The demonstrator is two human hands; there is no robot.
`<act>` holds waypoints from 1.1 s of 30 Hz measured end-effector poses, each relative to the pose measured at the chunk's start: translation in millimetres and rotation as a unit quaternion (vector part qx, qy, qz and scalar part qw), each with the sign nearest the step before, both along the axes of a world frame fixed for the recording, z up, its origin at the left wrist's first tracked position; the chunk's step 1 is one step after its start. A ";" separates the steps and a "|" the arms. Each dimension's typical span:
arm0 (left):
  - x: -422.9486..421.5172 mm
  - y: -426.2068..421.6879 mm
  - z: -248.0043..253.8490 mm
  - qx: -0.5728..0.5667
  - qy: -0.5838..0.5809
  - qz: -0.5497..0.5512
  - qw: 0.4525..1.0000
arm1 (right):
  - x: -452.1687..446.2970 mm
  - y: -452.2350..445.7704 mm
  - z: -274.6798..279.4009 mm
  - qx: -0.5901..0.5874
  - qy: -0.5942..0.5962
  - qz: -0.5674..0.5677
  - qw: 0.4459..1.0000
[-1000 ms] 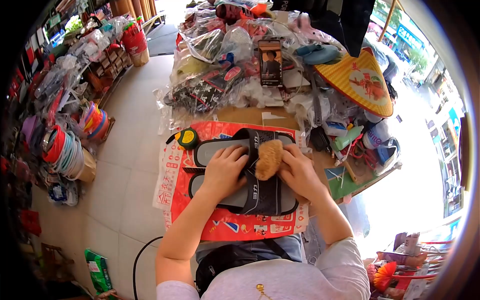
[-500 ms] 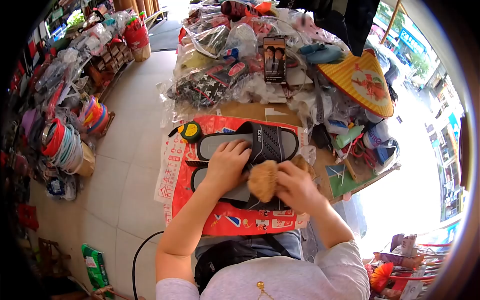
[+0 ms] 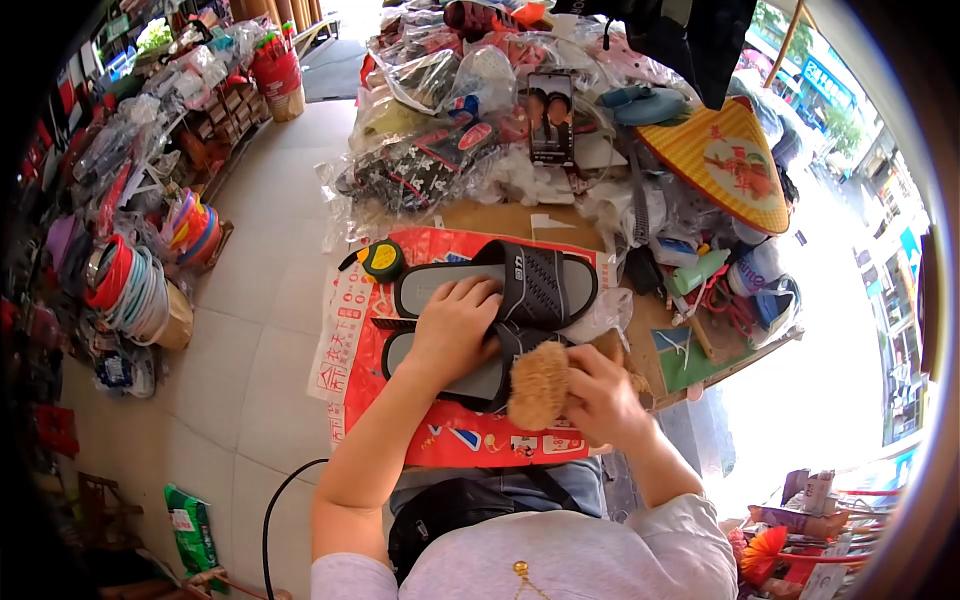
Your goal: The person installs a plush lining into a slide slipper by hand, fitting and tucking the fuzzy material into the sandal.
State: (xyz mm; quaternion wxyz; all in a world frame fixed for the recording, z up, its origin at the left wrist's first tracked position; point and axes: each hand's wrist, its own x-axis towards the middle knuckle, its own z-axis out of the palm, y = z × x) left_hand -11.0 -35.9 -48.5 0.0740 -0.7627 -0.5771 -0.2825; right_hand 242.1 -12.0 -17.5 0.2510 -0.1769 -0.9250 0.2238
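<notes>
- A tiled floor [image 3: 230, 395] runs along the left, past heaped goods, with a bright street opening on the right.
- The desk [image 3: 480, 218] carries a pile of bagged shoes [image 3: 415, 175] at its far end, with a yellow hat [image 3: 675, 145] to the right.
- A red sheet [image 3: 365, 405] covers the near part of the desk.
- Two black-and-grey sandals [image 3: 465, 388] lie side by side on the sheet, soles down, straps toward the right.
- The left hand [image 3: 455, 330] lies palm down with fingers close together, across the sandals' inner edges beside the straps; whether it grips an edge, I cannot tell.
- The right hand [image 3: 605, 400] pinches a fluffy brown pad [image 3: 540, 385] between thumb and fingers.
- The pad is over the near sandal's strap; contact is hard to judge.
- The step looks like wiping that strap; another stroke would call for light pressure along it, the left hand steadying both sandals.
- A phone [image 3: 550, 120], its screen lit, leans against the pile.
- A tape measure [image 3: 381, 261] sits just beside the far sandal's heel.
</notes>
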 end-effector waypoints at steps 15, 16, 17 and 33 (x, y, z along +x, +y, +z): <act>0.4 -0.9 0.8 -0.001 0.000 0.002 1.000 | 13.4 2.1 -1.5 -0.030 0.021 -0.067 0.997; 1.2 -1.6 1.0 -0.008 0.002 0.003 1.000 | 27.0 8.2 1.2 0.025 -0.017 -0.096 0.995; 1.3 -1.1 -1.1 -0.010 -0.002 0.003 1.000 | 37.3 12.1 3.8 0.080 -0.055 -0.124 0.988; 1.1 -0.2 -1.4 -0.001 -0.010 0.005 1.000 | 46.5 14.7 15.4 0.014 -0.091 -0.179 0.979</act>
